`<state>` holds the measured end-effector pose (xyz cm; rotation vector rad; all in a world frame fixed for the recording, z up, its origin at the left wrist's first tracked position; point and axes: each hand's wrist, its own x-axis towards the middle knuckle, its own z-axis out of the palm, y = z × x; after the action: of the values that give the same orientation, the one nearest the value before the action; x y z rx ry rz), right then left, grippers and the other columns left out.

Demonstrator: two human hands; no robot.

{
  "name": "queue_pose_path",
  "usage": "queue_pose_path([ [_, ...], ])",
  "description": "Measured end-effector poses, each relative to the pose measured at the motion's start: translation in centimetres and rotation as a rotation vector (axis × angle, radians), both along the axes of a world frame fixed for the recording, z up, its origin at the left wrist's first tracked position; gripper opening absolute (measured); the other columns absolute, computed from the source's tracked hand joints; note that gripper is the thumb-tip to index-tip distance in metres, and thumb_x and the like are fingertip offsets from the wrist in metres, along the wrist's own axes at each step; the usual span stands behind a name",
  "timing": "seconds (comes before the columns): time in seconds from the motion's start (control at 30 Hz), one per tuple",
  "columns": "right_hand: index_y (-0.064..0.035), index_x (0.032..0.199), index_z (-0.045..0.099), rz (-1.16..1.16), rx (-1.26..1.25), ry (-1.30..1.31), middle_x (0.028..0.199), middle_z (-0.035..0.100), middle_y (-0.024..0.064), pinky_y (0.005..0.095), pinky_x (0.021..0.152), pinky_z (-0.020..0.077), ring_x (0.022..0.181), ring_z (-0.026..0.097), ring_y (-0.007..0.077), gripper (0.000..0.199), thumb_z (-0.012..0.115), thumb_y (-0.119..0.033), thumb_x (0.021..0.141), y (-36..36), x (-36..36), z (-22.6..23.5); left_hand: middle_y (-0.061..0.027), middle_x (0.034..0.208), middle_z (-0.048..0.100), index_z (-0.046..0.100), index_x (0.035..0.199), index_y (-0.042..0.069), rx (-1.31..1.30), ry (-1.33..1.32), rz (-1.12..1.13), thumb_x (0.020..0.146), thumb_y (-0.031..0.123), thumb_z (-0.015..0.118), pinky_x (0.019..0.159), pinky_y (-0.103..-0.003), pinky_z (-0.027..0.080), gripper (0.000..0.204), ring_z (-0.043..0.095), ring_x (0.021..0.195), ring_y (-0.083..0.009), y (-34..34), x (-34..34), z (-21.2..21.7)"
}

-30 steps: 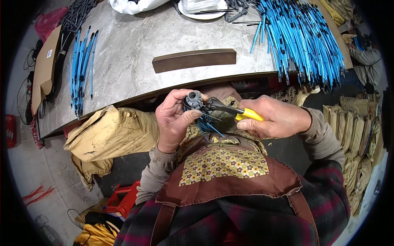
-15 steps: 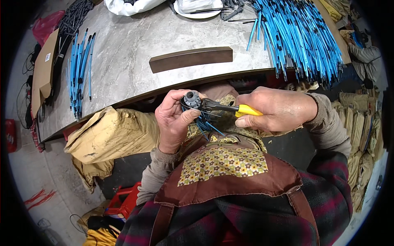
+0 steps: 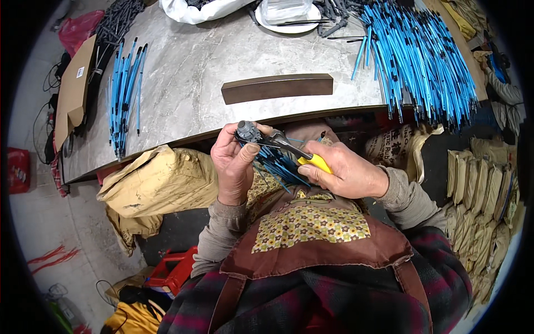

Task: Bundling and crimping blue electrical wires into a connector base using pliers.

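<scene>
My left hand (image 3: 232,170) is closed on a grey round ribbed plastic fitting (image 3: 248,132), pinched between thumb and fingers above my lap. From beneath it a bundle of thin blue rods (image 3: 281,167) fans out toward my apron. My right hand (image 3: 356,173) is wrapped round the yellow handles of a pair of pliers (image 3: 286,145). Their dark metal jaws reach the right side of the fitting, close to my left fingertips. I cannot tell whether the jaws grip anything there.
A grey marbled table (image 3: 183,72) stands ahead, with a dark curved bar (image 3: 278,89) near its edge. Blue rods lie in a large pile (image 3: 420,61) at right and a smaller bunch (image 3: 125,94) at left. A yellowish sack (image 3: 161,183) sits below the table's left edge.
My right hand and the pliers have swung leftward, and the pliers now slant down to the right. The fitting has tilted to the left. My view has shifted slightly.
</scene>
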<state>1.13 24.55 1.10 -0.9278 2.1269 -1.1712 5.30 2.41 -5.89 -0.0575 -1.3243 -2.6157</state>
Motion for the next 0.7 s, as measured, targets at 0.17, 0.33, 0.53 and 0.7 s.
queue_pose_path([
  [0.17,-0.0019,0.098,0.055,-0.004,-0.051,0.014,0.067,0.062,0.0110,0.0344,0.048,0.0401,0.051,0.055,0.0235,0.013,0.062,-0.013,0.095,-0.04,0.03,-0.53,-0.0194,0.107,0.069,0.056,0.114,0.000,-0.005,0.002,0.004,0.079,0.001,0.073,0.091,-0.034,0.052,0.039,0.067,0.097,-0.0267,-0.15,0.18,-0.20],
  [0.33,-0.0030,0.096,0.054,0.004,-0.099,0.036,0.062,0.060,0.0047,0.0284,0.045,0.0378,0.047,0.052,0.0155,0.009,0.060,-0.009,0.095,-0.05,0.19,-0.84,-0.0195,0.107,0.069,0.056,0.114,0.000,-0.013,0.002,-0.006,0.078,0.002,0.074,0.091,-0.035,0.052,0.040,0.067,0.098,-0.0273,-0.18,0.30,-0.25],
  [0.53,-0.0006,0.100,0.055,-0.006,-0.074,-0.039,0.069,0.062,0.0137,0.0375,0.050,0.0412,0.053,0.056,0.0281,0.015,0.061,-0.013,0.095,0.00,0.41,-0.33,-0.0196,0.105,0.067,0.054,0.117,0.000,-0.082,0.006,-0.015,0.081,0.012,0.077,0.097,-0.043,0.050,0.044,0.066,0.100,-0.0327,-0.34,0.41,-0.75],
  [0.7,0.0001,0.101,0.055,-0.040,-0.052,-0.078,0.071,0.062,0.0164,0.0401,0.051,0.0423,0.054,0.056,0.0316,0.016,0.061,-0.013,0.094,-0.10,0.85,-0.50,-0.0196,0.107,0.068,0.056,0.115,0.000,-0.033,-0.001,-0.007,0.079,0.005,0.075,0.094,-0.038,0.051,0.042,0.066,0.100,-0.0289,0.15,0.34,-0.29],
])
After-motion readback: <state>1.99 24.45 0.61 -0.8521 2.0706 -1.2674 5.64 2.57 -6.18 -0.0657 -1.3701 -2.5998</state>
